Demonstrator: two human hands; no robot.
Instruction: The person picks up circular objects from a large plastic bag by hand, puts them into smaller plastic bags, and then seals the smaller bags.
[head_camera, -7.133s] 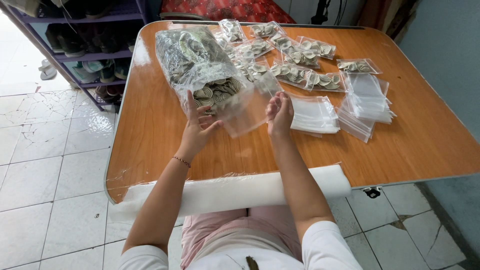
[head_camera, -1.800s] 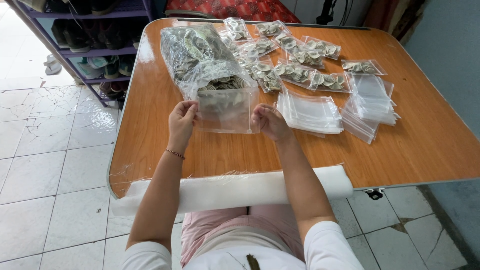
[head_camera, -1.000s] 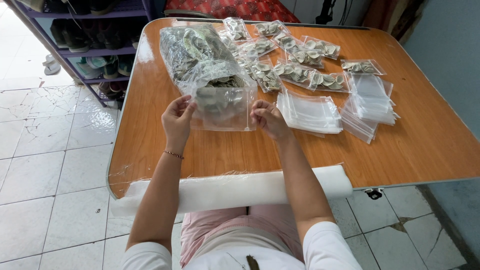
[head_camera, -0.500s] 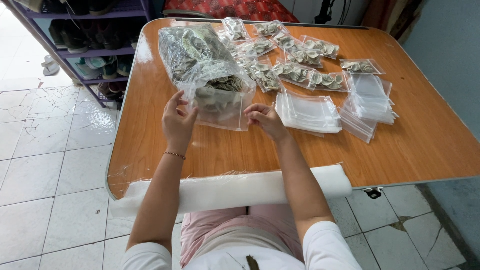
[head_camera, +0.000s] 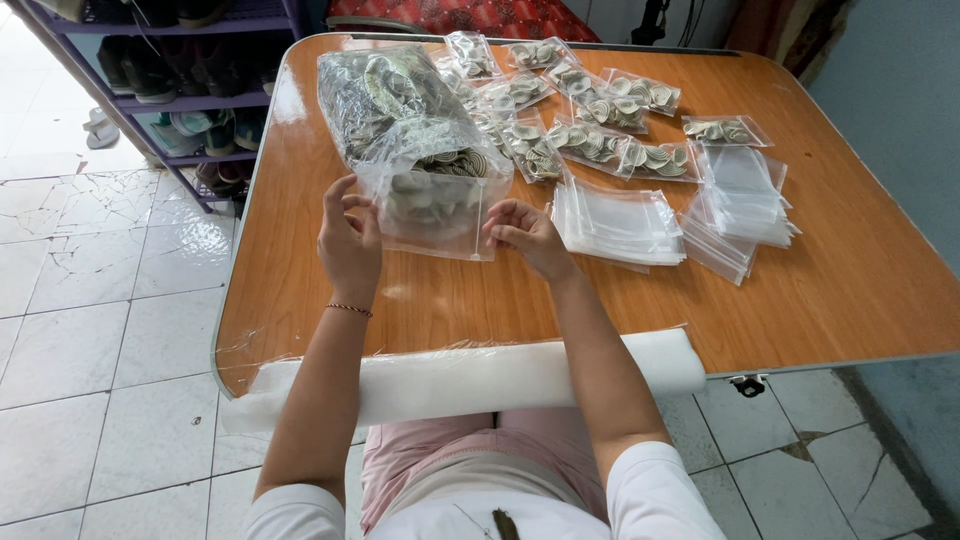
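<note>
My left hand (head_camera: 350, 240) and my right hand (head_camera: 527, 235) hold a small clear zip bag (head_camera: 433, 205) by its left and right edges, just above the wooden table (head_camera: 850, 290). The small bag holds several pale flat round pieces. Right behind it lies a big clear bag (head_camera: 395, 105) stuffed with the same pieces, its open mouth facing the small bag. To the right of my right hand sits a stack of empty clear bags (head_camera: 617, 222).
Several filled small bags (head_camera: 600, 110) lie in rows at the far side of the table. More empty bags (head_camera: 742, 192) are piled at the right. A white foam roll (head_camera: 470, 378) lies along the near edge. A shoe rack (head_camera: 190, 70) stands on the tiled floor at left.
Both hands shifted along the small bag's edges while keeping hold of it; the bag stayed in front of the big bag's mouth. Earlier, the right hand was nearer the empty stack.
</note>
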